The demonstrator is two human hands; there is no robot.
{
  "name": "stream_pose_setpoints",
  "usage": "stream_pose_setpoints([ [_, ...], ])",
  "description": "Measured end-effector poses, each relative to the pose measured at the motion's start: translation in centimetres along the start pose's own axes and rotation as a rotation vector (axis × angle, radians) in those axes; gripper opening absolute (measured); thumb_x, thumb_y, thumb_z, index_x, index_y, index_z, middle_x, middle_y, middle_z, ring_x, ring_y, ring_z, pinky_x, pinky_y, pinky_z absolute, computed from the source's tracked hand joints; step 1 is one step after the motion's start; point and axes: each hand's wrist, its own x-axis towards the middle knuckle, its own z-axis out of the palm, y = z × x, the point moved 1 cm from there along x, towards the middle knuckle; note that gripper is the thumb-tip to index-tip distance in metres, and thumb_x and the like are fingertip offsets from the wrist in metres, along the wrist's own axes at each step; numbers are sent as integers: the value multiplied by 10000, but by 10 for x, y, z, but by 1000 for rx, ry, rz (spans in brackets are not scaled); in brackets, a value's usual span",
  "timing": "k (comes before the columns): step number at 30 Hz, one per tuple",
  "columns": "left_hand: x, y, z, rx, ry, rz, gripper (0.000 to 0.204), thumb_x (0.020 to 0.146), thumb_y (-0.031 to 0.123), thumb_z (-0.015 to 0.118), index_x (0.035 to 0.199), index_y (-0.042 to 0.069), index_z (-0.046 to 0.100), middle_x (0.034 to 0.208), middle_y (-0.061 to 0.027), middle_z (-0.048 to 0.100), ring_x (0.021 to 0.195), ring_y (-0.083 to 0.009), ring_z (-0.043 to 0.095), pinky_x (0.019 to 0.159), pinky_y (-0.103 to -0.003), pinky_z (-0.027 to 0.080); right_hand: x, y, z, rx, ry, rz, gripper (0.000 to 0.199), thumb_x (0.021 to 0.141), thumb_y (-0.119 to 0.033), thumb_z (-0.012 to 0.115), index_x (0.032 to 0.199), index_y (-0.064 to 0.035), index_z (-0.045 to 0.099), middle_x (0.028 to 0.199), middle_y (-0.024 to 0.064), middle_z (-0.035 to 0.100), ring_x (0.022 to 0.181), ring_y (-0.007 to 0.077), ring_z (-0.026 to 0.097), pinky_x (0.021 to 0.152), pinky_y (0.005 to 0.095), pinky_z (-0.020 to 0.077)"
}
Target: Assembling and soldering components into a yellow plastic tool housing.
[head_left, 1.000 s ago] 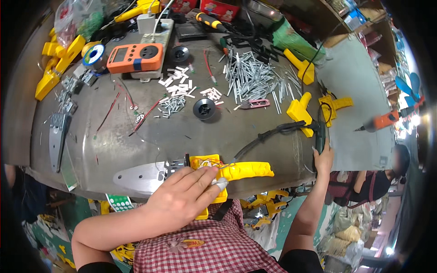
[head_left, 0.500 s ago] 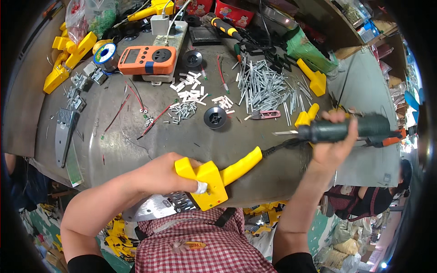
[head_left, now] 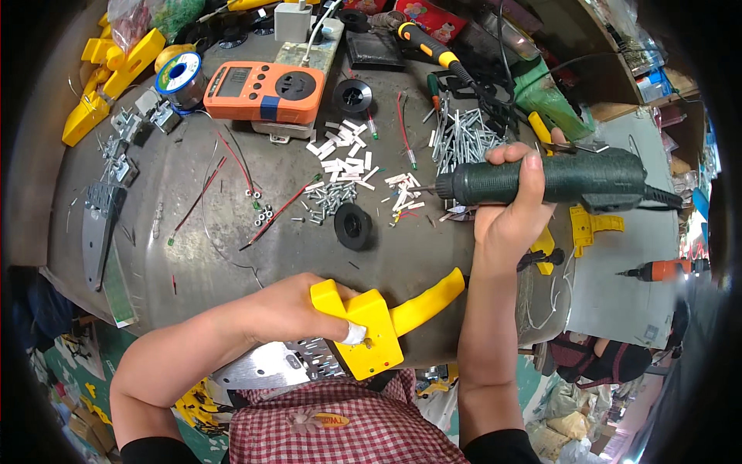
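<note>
My left hand (head_left: 290, 313) was closed around the yellow plastic housing (head_left: 371, 329), pinning it at the near edge of the metal table (head_left: 193, 255), just in front of my chest. My right hand (head_left: 510, 213) was wrapped tight around a dark green electric screwdriver (head_left: 556, 179), held up over the table. Its long axis lay crosswise, bit to my left, and the housing sat below and to the left of that tip, well apart, nearer my left hand. The housing was bright yellow and blocky, its handle-like arm slanting up to the right, a metal blade (head_left: 267, 367) sticking out beneath it.
</note>
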Motion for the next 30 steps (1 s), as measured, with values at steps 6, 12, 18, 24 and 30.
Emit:
stream_pose_setpoints([
  [6, 0, 0, 0, -10, -20, 21, 445, 712, 180, 738, 1100, -4, 622, 951, -64, 669, 869, -130, 608, 817, -266, 450, 2, 12, 0, -10, -35, -2, 579, 863, -60, 540, 1346, 46, 238, 813, 99, 564, 770, 165, 542, 760, 300, 451],
  [12, -1, 4, 1, 21, 1, 5, 438, 716, 170, 737, 1101, -5, 621, 950, -65, 670, 863, -133, 611, 816, -267, 454, 2, 14, -2, -34, -50, -1, 533, 871, -88, 555, 1331, -11, 296, 820, 105, 547, 780, 196, 536, 788, 339, 450],
  [18, 1, -2, 1, -16, 35, 11, 454, 714, 170, 749, 1108, -13, 614, 964, -67, 673, 886, -136, 615, 834, -273, 456, 0, 11, 5, 12, -17, 26, 568, 850, -16, 554, 1337, 27, 266, 799, 96, 574, 749, 166, 555, 778, 316, 460],
  [24, 1, -3, 5, -33, 52, 44, 471, 700, 188, 786, 1092, -15, 625, 977, -77, 676, 891, -146, 620, 836, -275, 463, -2, 4, -5, -44, -3, 13, 556, 870, -119, 548, 1346, -13, 280, 819, 114, 560, 785, 197, 538, 807, 357, 452],
  [30, 10, -13, 5, -284, 162, 147, 468, 740, 168, 735, 1137, -33, 592, 990, -106, 670, 887, -171, 631, 827, -292, 478, -17, -45, -11, 148, -118, -82, 595, 859, -273, 568, 1354, -51, 323, 825, 56, 487, 775, 170, 457, 833, 377, 380],
])
